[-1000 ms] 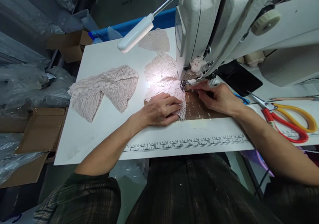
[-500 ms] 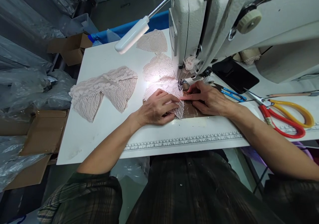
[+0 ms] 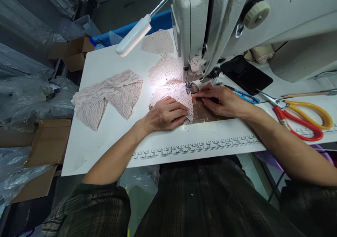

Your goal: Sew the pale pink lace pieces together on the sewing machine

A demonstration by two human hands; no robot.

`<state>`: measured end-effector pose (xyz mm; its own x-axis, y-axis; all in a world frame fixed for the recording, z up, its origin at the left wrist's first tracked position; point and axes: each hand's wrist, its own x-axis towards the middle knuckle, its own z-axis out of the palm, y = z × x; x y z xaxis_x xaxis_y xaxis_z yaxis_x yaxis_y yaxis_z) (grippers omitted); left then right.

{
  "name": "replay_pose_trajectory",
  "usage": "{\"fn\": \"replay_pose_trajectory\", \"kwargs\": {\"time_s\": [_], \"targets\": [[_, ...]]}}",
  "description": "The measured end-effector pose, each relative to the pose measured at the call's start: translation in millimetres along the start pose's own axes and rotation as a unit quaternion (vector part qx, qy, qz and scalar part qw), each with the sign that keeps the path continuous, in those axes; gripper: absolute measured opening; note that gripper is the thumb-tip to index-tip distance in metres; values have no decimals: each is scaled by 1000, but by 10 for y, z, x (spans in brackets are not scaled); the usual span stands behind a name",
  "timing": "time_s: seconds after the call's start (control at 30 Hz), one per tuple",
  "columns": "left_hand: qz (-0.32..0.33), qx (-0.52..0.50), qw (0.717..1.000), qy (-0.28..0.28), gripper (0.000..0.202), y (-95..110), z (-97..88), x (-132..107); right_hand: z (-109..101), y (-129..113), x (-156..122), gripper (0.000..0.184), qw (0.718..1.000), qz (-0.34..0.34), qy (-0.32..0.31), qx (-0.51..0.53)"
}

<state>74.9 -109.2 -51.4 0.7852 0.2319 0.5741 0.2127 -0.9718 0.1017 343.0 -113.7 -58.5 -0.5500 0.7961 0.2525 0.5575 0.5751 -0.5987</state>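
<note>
My left hand (image 3: 164,114) lies on a pale pink lace piece (image 3: 173,91) under the white sewing machine (image 3: 210,26), fingers curled and pressing the fabric down. My right hand (image 3: 223,101) rests just right of the presser foot (image 3: 190,87), fingers stretched together along the lace edge and over a brown worn patch (image 3: 204,114) of the white table (image 3: 105,142). The lace runs back behind the needle toward further lace (image 3: 158,42). The lamp lights the spot at the needle.
A loose pile of the same lace (image 3: 110,94) lies at the left. Blue thread snips (image 3: 243,96), red-and-yellow scissors (image 3: 302,119) and a black pad (image 3: 246,75) lie at the right. A gooseneck lamp (image 3: 130,40) hangs over the table; a ruler strip (image 3: 195,147) runs along the front edge. Cardboard boxes (image 3: 48,142) stand left.
My right hand slid left to the lace edge by the presser foot, then drew a little right again. The left hand stays pressing the lace. The camera moved slightly.
</note>
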Motion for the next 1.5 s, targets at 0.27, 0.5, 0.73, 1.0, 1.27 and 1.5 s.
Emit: {"fn": "replay_pose_trajectory", "kwargs": {"time_s": [0.27,0.5,0.73,1.0,1.27,1.5], "targets": [[-47,-31,998,12,7,63,24,17,-11,26,27,41,1000,15,5,-12],[-46,-36,998,36,4,49,12,8,-32,37,21,42,1000,-25,-7,-6],[9,32,998,56,7,40,11,27,83,63,5,40,996,-75,17,-52],[56,49,997,3,7,75,-18,34,110,109,7,41,994,-96,28,-51],[63,56,996,-7,7,80,-36,55,72,86,21,42,995,-91,13,-47],[74,64,995,-9,10,65,-39,34,26,48,31,42,997,-56,-16,-43]]}}
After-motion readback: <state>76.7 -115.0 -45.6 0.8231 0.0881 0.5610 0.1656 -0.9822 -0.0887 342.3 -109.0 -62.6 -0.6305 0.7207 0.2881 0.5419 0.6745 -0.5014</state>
